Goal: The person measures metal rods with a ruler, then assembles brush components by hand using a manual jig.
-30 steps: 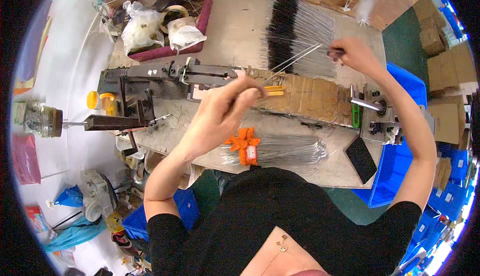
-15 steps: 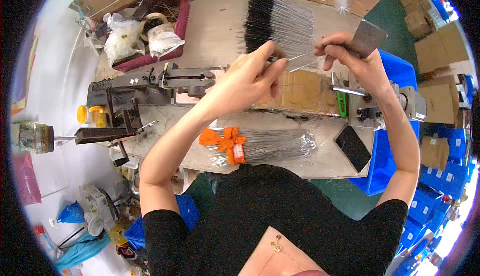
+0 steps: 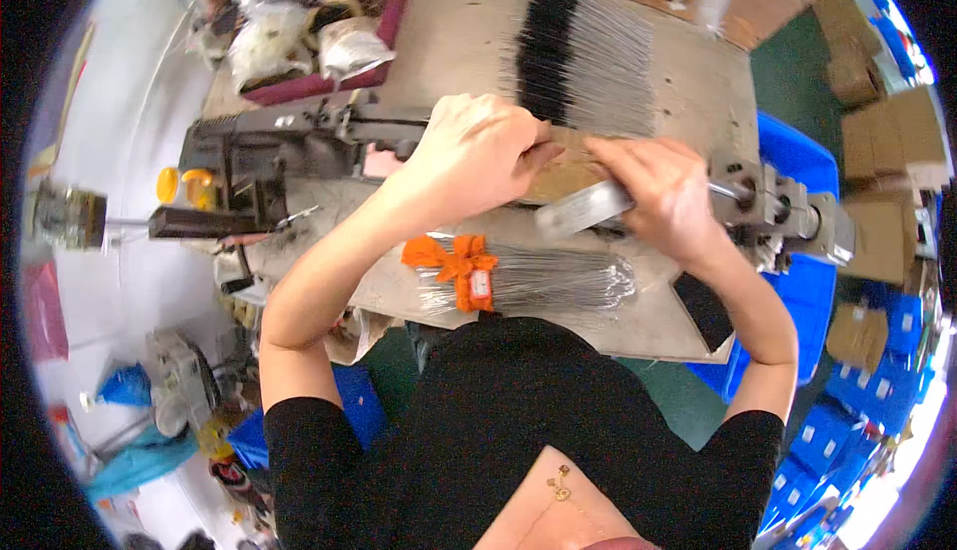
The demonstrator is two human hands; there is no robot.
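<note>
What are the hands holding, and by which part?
The right hand grips a blurred flat metal piece by its right end; whether the left hand holds anything can't be told.

black top (image 3: 518, 400) | short sleeves (image 3: 314, 445) | thin gold-coloured necklace (image 3: 564, 471) | small pendant (image 3: 562, 494)

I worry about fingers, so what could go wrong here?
The flat grey tool in the right hand is near the left hand, so it might nick a finger. The black slab lies near the table's edge and could perhaps get knocked off.
</note>
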